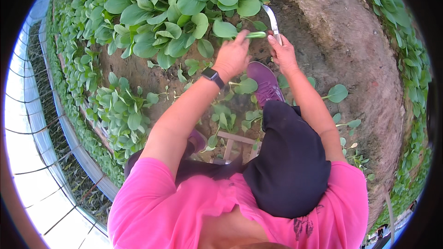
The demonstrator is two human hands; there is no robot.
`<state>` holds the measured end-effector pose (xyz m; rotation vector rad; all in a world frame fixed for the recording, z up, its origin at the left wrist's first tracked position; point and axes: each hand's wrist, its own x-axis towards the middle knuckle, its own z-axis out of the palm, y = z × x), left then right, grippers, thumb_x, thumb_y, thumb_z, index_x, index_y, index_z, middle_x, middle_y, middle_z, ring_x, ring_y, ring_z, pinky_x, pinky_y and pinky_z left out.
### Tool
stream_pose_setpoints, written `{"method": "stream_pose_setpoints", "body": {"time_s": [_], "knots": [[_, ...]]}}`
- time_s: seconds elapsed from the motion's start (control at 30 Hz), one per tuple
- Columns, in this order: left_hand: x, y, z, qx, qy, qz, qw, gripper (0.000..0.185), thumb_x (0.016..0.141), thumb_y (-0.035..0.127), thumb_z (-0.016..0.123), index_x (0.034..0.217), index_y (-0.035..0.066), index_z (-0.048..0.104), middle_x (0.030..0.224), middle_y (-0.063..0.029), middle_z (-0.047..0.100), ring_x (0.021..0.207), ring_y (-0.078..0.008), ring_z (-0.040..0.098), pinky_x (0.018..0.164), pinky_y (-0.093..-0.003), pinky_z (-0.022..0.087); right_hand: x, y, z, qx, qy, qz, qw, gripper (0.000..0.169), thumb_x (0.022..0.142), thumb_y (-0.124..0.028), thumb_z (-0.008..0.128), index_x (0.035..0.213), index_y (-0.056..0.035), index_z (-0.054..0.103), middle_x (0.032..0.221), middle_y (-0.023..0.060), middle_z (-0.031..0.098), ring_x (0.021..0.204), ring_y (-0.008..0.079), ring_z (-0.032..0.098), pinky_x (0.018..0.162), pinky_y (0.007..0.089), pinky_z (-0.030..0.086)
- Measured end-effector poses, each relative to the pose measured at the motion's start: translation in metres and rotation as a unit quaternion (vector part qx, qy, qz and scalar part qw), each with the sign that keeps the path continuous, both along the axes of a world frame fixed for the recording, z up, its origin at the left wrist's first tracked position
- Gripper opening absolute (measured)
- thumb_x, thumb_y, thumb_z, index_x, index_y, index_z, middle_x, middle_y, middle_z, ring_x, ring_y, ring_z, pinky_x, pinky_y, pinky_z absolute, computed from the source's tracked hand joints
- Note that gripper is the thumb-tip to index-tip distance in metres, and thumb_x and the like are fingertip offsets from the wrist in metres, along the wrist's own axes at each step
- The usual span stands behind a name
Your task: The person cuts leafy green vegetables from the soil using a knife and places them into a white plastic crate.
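Note:
My left hand has a dark watch on its wrist and is closed around a small leafy green. The plant's pale green stalk sticks out to the right of my fingers, and a broad leaf shows on the other side. In my right hand is a small sickle, gripped by its handle. Its curved metal blade points up and away from me, with the tip close to the leaves of the standing greens. The stalk's cut-looking end lies close to my right thumb.
A purple shoe stands on the soil just below my hands. Between my legs is a low stool frame. Loose leaves and small plants lie about it. A soil ridge runs along the right; plastic sheeting curves at left.

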<state>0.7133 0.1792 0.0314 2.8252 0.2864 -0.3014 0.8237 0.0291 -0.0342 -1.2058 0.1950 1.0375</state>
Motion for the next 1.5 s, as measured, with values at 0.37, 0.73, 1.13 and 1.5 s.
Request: {"method": "stream_pose_setpoints", "body": {"time_s": [0.37, 0.73, 1.13, 1.5], "knots": [[0.076, -0.023, 0.011, 0.098, -0.123, -0.145, 0.977, 0.032, 0.077, 0.013, 0.059, 0.108, 0.005, 0.06, 0.124, -0.019, 0.054, 0.083, -0.0264, 0.064, 0.075, -0.0396, 0.047, 0.029, -0.017, 0.015, -0.004, -0.031, -0.024, 0.999, 0.017, 0.085, -0.013, 0.067, 0.098, -0.0021, 0.06, 0.077, 0.0017, 0.061, 0.06, 0.0052, 0.056, 0.038, 0.0177, 0.031], [0.093, 0.105, -0.003, 0.197, 0.137, -0.061, 0.969, 0.015, 0.073, 0.001, 0.06, 0.083, 0.004, 0.069, 0.15, -0.0212, 0.026, 0.087, -0.0307, 0.068, 0.073, -0.0379, 0.055, 0.022, 0.062, 0.009, -0.06, -0.069, 0.117, 0.989, 0.027, 0.093, -0.032, 0.055, 0.087, -0.0064, 0.05, 0.065, -0.0016, 0.045, 0.046, 0.0059, 0.038, 0.037, 0.0233, 0.027], [0.069, 0.118, -0.002, 0.237, 0.126, -0.081, 0.96, 0.035, 0.079, 0.006, 0.054, 0.113, -0.001, 0.059, 0.146, -0.0214, 0.035, 0.092, -0.0268, 0.067, 0.076, -0.0352, 0.055, 0.033, 0.118, -0.036, -0.209, -0.35, 0.225, 0.885, 0.048, 0.091, -0.039, 0.046, 0.099, 0.0056, 0.058, 0.092, 0.03, 0.063, 0.092, 0.0465, 0.059, 0.083, 0.0493, 0.045], [0.057, 0.132, -0.022, 0.207, 0.048, -0.051, 0.976, 0.05, 0.075, 0.002, 0.059, 0.124, -0.004, 0.05, 0.139, -0.0167, 0.042, 0.074, -0.025, 0.068, 0.062, -0.0347, 0.055, 0.028, 0.122, -0.033, -0.139, -0.115, 0.238, 0.954, 0.032, 0.09, -0.034, 0.055, 0.096, -0.0027, 0.056, 0.065, 0.0019, 0.05, 0.045, 0.0105, 0.043, 0.037, 0.0269, 0.033]]}}
